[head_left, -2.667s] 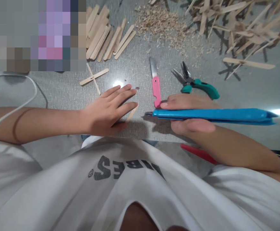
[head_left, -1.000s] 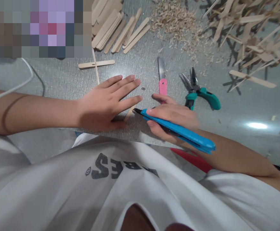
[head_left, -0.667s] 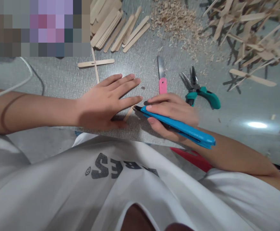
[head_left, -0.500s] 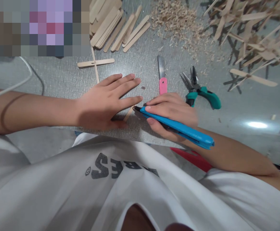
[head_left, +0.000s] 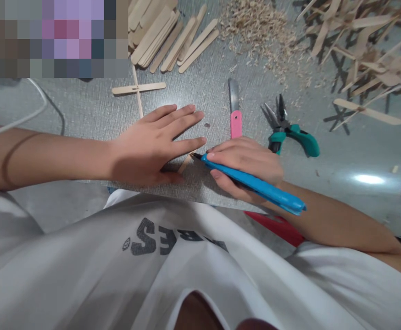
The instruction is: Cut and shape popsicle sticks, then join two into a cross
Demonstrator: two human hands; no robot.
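My left hand [head_left: 159, 146] lies palm down on the grey table [head_left: 93, 107], fingers spread. A wooden craft stick [head_left: 186, 164] sticks out from between its thumb and forefinger; the rest is hidden under the hand. My right hand [head_left: 247, 165] is closed around a blue utility knife [head_left: 255, 179], whose dark tip meets the craft stick by the left forefinger. Just beyond the right hand lies a knife with a pink handle [head_left: 235, 123]. A crossed pair of sticks [head_left: 138, 88] rests past the left hand, partly covered by it.
Green-handled pliers [head_left: 290, 130] lie open right of the pink knife. Loose craft sticks [head_left: 155, 41] and wood shavings [head_left: 258, 27] cover the far side. Many crossed sticks [head_left: 369, 50] are heaped at far right. A white cable [head_left: 37, 110] runs over the left forearm.
Both hands keep nearly the same pose, with the blue knife's tip still at the craft stick. The things on the table appear shifted slightly right, as if the view moved a little.
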